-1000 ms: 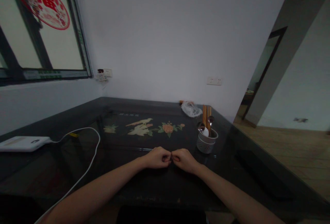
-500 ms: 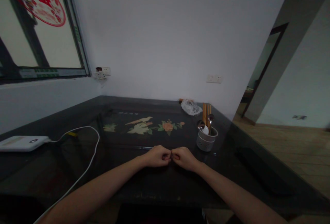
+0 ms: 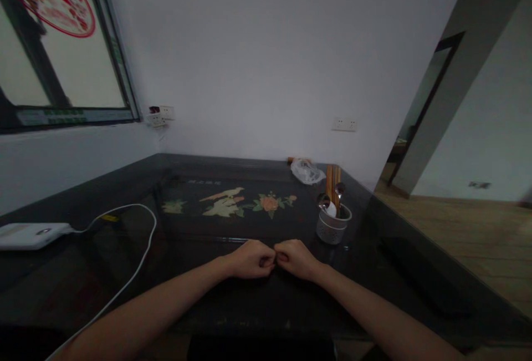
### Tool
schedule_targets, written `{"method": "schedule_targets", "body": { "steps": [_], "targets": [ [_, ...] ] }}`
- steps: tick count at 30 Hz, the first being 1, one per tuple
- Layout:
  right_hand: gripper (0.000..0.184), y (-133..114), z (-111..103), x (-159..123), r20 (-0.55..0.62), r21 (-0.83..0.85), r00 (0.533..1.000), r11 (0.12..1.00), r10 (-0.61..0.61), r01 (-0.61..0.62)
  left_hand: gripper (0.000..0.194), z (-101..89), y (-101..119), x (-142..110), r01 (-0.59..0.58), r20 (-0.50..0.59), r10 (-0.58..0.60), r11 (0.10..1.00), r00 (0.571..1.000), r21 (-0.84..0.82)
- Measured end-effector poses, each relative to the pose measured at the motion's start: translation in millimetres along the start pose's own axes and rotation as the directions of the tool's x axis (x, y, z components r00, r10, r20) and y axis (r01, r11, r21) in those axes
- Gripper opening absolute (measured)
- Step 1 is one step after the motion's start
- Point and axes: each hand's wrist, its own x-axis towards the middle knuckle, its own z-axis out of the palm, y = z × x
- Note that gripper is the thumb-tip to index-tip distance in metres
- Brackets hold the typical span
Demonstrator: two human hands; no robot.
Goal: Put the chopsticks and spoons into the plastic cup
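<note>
My left hand is curled into a fist above the near middle of the dark glossy table. Facing it, my right hand is also a fist, and the two sets of knuckles meet or nearly meet. No object shows in either fist. Beyond my right hand stands a grey perforated utensil holder, with wooden chopsticks and metal spoons upright in it. A bird-and-flower picture decorates the tabletop past my hands.
At the left lies a white power bank; its white cable loops toward my left arm. A crumpled clear plastic bag is near the back wall. A long dark object rests at the right.
Both fists sit slightly lower in view and remain together. The view has shifted slightly; the objects on the table keep their places.
</note>
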Motion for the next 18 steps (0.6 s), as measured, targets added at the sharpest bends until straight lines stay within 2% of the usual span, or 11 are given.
{"method": "schedule_targets", "body": {
  "steps": [9, 18],
  "targets": [
    [0.024, -6.0, -2.2, -1.5, 0.019, 0.059, 1.0, 0.998, 0.017, -0.018, 0.02, 1.0, 0.2, -3.7, -0.031, -0.005, 0.031, 0.999, 1.0, -0.018],
    [0.025, -5.3, 0.3, -5.8, 0.06, 0.05, 0.998, 0.999, -0.002, -0.001, 0.019, 6.5, 4.8, -6.1, -0.023, -0.01, 0.022, 0.998, 1.0, -0.063]
  ]
}}
